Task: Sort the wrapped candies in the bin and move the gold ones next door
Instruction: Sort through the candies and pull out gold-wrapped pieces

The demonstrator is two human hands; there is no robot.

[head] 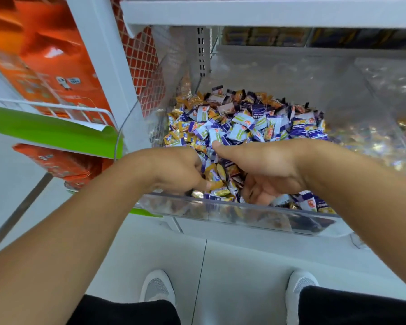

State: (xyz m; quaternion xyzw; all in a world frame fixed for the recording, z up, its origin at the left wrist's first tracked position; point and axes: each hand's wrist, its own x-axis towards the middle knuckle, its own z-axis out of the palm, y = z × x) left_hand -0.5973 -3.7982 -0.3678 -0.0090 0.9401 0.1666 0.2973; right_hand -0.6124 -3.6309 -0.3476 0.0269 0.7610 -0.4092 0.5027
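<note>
Bin: clear rigid plastic, straight front wall, set on a white metal shelf.
Candies: heap of small pillow-shaped crinkly wrappers, purple-and-white mixed with gold; print blurred, unreadable.
Left hand: in the bin's front left, fingers curled, pinching a gold candy.
Right hand: thumb up, fingers curled down into the heap; cannot tell whether it grips anything.
Neighbouring bin: clear plastic, shiny gold wrappers, just right.
Cartons: glossy orange, left shelves.
</note>
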